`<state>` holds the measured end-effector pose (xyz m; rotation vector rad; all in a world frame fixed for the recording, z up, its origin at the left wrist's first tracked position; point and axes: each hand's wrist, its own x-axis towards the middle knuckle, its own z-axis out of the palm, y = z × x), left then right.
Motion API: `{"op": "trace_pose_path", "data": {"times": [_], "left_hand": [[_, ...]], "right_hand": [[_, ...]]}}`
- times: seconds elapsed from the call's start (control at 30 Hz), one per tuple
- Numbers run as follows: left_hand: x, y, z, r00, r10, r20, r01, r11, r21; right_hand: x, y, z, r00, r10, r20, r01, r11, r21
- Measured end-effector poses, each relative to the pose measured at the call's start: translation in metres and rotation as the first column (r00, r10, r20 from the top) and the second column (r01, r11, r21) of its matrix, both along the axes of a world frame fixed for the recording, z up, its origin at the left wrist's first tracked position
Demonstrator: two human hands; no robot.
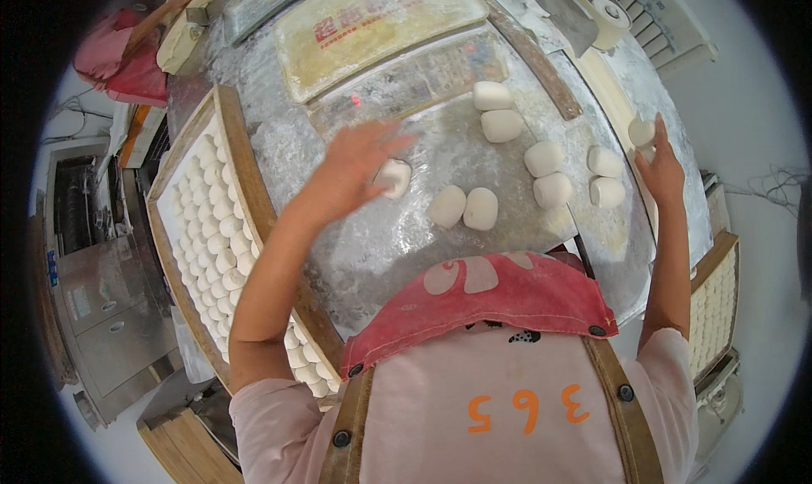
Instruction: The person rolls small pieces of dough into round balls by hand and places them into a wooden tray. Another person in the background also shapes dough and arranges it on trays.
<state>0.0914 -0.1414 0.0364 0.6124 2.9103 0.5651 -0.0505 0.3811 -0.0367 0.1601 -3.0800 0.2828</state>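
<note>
My left hand (355, 164), slightly blurred, hovers with spread fingers over the floury metal worktop (355, 262). A white dough piece (394, 178) sits beside its thumb; whether they touch I cannot tell. On the right, my right hand (665, 170) has its thumb and fingers around a white dough piece (642, 131) at the pale conveyor belt (612, 81). Between the hands stand pairs of smooth dough pieces: one pair (480, 209) near my apron, another (501, 126) farther off, a third (552, 190) at the right and a fourth (607, 192) close to the belt.
A wood-framed tray (250, 167) filled with rows of dough pieces leans in at the left. Floury yellow sheeting (387, 34) bearing red print covers the far worktop. A wooden bar (536, 59) lies by the machine. Another person (127, 53) works at the upper left, near a large dough mass (179, 43).
</note>
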Motion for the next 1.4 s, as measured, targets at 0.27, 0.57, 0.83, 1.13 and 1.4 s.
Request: {"op": "trace_pose_path", "data": {"times": [0.27, 0.57, 0.83, 1.13, 1.4], "left_hand": [[0.004, -0.005, -0.070, 0.991, -0.050, 0.123, 0.057, 0.997, -0.057], [0.029, 0.063, -0.051, 1.000, 0.016, 0.023, -0.011, 0.979, -0.204], [0.013, 0.067, -0.034, 0.975, -0.070, 0.213, 0.063, 0.997, 0.039], [-0.024, 0.005, 0.008, 0.880, 0.455, -0.139, -0.362, 0.830, 0.424], [0.031, 0.043, -0.063, 0.994, 0.007, 0.108, -0.002, 0.999, -0.039]], "right_hand": [[-0.038, -0.032, 0.004, 0.991, 0.132, -0.002, -0.131, 0.981, -0.144], [0.008, -0.267, 0.000, 0.730, 0.683, -0.030, -0.619, 0.642, -0.453], [0.012, -0.215, 0.006, 0.812, 0.505, -0.294, -0.577, 0.613, -0.540], [0.048, 0.075, 0.002, 0.942, -0.142, -0.303, 0.096, 0.982, -0.163], [0.073, 0.086, -0.005, 0.928, -0.346, 0.136, 0.363, 0.922, -0.136]]}}
